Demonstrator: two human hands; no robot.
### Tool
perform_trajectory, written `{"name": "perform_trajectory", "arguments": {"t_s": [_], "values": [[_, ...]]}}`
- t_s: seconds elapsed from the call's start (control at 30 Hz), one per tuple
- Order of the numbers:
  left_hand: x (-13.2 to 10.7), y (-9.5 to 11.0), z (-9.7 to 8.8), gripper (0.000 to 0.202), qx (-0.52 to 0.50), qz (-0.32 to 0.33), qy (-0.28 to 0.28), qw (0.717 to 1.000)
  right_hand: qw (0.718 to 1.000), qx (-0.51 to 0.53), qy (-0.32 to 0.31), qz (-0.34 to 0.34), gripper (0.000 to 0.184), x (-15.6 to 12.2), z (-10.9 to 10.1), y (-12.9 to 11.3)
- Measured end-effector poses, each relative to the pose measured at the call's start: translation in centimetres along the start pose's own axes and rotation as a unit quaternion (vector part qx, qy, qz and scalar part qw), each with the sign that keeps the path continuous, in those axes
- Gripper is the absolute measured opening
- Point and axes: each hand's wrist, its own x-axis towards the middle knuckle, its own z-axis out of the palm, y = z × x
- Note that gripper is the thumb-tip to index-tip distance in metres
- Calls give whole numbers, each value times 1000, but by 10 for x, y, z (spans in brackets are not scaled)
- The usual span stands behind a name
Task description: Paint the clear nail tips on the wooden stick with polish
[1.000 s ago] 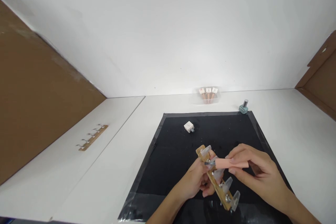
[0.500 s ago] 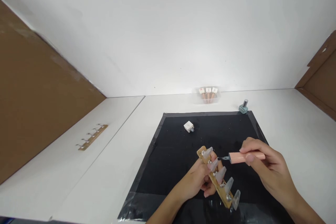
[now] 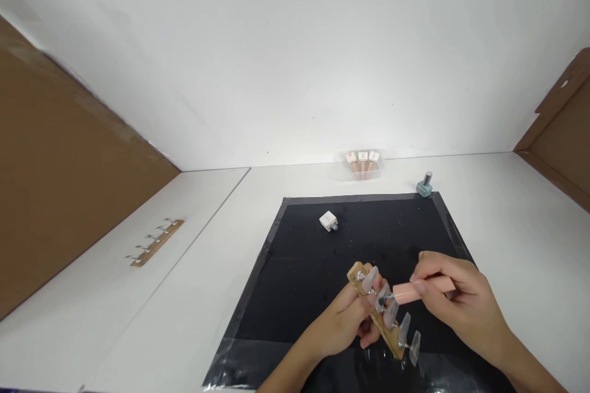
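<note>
My left hand (image 3: 346, 319) grips a wooden strip (image 3: 385, 326) that carries several clear false nail tips on metal pegs, held above the black mat (image 3: 313, 270). My right hand (image 3: 461, 304) pinches a peach-coloured nail polish brush cap (image 3: 415, 290), its dark brush tip touching the second nail tip (image 3: 382, 298) from the strip's far end.
An open white polish bottle (image 3: 329, 221) lies on the mat's far part. A teal bottle (image 3: 424, 185) stands at the mat's far right corner. A clear box with three small bottles (image 3: 362, 163) sits by the wall. A second wooden peg strip (image 3: 154, 243) lies on the left table. Cardboard panels flank both sides.
My right hand drew the brush away to the right half a second ago, then brought it back onto a nail tip. The strip shifted slightly lower in view.
</note>
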Motion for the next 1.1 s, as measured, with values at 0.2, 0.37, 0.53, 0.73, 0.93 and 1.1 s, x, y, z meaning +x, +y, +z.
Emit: {"name": "perform_trajectory", "arguments": {"t_s": [0.2,0.37,0.53,0.73,0.93,1.1], "values": [[-2,-1,-3,48,5,-22,1,1000,999,-21,29,-31,18,0,-1,-1],[0,-1,-3,45,8,-9,-6,1000,999,-11,-22,-43,19,-2,-2,1],[-1,-5,-5,46,-5,-12,-13,1000,998,-34,21,-41,18,-1,-2,3],[-1,-5,-5,42,12,-16,-15,1000,999,-28,-14,-39,21,0,0,1],[-1,0,-3,44,15,0,-19,1000,1000,-10,-14,-23,21,1,-2,1],[-1,-3,-1,44,21,36,-39,998,999,-42,-10,-2,24,1,-3,0]]}}
